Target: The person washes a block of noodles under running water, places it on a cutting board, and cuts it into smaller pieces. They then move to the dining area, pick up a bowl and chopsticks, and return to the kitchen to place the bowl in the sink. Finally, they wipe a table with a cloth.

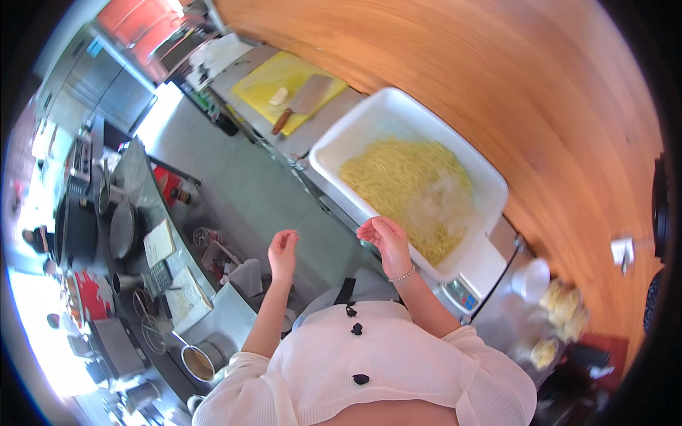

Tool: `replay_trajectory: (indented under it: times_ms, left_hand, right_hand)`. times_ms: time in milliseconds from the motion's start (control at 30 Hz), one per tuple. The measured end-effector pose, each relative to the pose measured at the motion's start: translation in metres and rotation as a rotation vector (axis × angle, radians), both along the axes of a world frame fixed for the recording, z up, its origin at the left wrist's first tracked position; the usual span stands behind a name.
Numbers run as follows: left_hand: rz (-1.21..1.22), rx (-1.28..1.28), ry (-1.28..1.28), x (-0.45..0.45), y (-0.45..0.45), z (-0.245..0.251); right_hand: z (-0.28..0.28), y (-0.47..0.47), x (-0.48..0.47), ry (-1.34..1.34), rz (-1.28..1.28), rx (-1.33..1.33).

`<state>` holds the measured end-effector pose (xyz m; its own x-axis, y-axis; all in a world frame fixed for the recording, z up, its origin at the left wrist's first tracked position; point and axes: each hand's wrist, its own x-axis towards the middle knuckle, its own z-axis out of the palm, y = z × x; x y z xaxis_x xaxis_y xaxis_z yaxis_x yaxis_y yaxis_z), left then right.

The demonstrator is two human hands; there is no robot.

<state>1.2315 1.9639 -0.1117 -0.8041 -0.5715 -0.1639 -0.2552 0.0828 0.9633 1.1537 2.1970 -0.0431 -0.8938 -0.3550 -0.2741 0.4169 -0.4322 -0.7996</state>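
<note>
My left hand (282,255) hovers over the aisle floor with its fingers loosely bent. Nothing shows in it. My right hand (388,246) is at the near side of a large white plastic tub (367,114), palm turned inward and fingers curved, with no object visible. Whether it touches the rim, I cannot tell. A mound of thin yellow noodles (405,175) covers much of the tub's bottom, and a whitish haze blurs part of it. Against the tub's near right corner is a white digital scale (461,295); how far the tub overlaps it is hidden.
A cleaver (309,98) and a pale piece of food (278,96) lie on a yellow cutting board (256,85). A white cup (530,279) and bagged yellow food (565,309) stand right. Across the aisle, a steel counter (136,178) holds a pot (200,362) and open notebooks (186,301).
</note>
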Motion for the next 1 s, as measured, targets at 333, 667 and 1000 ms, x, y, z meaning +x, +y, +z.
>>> replay_trajectory:
  times_ms: [333,667,1000]
  left_hand:
    - [0.389,0.536,0.278,-0.159,-0.148,-0.022]
    - [0.491,0.669,0.387,-0.409,-0.268,-0.098]
    - [0.525,0.208,0.382,-0.481,-0.278,-0.162]
  right_hand:
    - [0.001,-0.185,-0.164,-0.017,0.107,-0.088]
    - [-0.131,-0.388,-0.464,0.098,-0.201,0.294]
    - [-0.221,-0.446,-0.499,1.116,-0.195,1.195]
